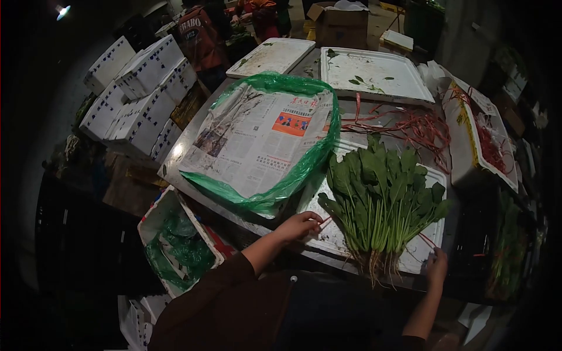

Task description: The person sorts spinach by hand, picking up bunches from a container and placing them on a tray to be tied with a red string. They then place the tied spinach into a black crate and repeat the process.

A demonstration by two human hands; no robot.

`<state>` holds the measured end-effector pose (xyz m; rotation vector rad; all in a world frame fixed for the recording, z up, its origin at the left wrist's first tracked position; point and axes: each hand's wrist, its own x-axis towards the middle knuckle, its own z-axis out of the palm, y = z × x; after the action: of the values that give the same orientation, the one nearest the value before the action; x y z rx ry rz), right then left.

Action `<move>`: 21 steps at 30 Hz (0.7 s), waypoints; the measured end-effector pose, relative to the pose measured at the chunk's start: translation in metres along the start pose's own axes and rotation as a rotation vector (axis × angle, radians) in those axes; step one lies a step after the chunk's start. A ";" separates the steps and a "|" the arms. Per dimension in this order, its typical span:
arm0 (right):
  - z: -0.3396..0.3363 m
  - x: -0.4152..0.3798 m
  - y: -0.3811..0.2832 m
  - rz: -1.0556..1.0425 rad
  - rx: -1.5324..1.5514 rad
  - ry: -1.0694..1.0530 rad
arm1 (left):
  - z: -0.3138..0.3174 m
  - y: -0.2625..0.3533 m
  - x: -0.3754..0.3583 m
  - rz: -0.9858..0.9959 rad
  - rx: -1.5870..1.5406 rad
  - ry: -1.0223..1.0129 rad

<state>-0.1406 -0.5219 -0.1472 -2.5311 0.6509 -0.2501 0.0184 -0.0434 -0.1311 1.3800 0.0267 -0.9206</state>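
Observation:
A bunch of leafy green vegetables lies on a white foam lid, its leaves pointing away from me and its roots over the near edge. Left of the stems, my left hand pinches one end of a red tie. On the right, my right hand is closed on the other end of the red tie. The middle of the tie is hidden by the bunch. Beside the bunch at the left is a box lined with green plastic and covered with newspaper.
Tangled red ties lie behind the bunch. Two foam lids with loose leaves are at the back. White boxes are stacked at left, near a person. An open foam box stands below left, another at right.

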 end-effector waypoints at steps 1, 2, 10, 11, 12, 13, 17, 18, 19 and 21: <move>-0.004 0.005 0.002 -0.002 0.002 -0.008 | 0.006 -0.004 0.001 -0.024 -0.269 0.004; -0.007 0.010 0.005 -0.015 -0.030 -0.003 | 0.009 -0.008 0.000 -0.029 -0.269 0.011; -0.031 0.034 0.009 -0.145 0.003 0.011 | 0.037 -0.024 -0.005 0.131 -0.404 0.321; -0.032 0.038 0.006 -0.145 0.037 -0.022 | 0.038 -0.026 -0.003 0.134 -0.413 0.343; -0.033 0.041 0.006 -0.132 0.066 -0.060 | 0.038 -0.029 0.000 0.138 -0.432 0.360; -0.027 0.045 0.011 -0.177 0.092 -0.065 | 0.039 -0.028 0.001 0.155 -0.437 0.402; -0.025 0.050 -0.008 -0.226 0.034 -0.141 | 0.053 -0.018 0.003 0.196 -0.466 0.514; -0.021 0.050 -0.009 -0.216 0.078 -0.152 | 0.051 -0.023 0.007 0.220 -0.491 0.567; -0.020 0.048 -0.014 -0.220 0.046 -0.175 | 0.050 -0.024 0.009 0.224 -0.468 0.557; -0.018 0.046 -0.021 -0.214 0.007 -0.195 | 0.048 -0.021 0.010 0.239 -0.481 0.534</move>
<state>-0.0979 -0.5370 -0.1186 -2.5774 0.3037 -0.0769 -0.0100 -0.0875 -0.1413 1.1079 0.4516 -0.2957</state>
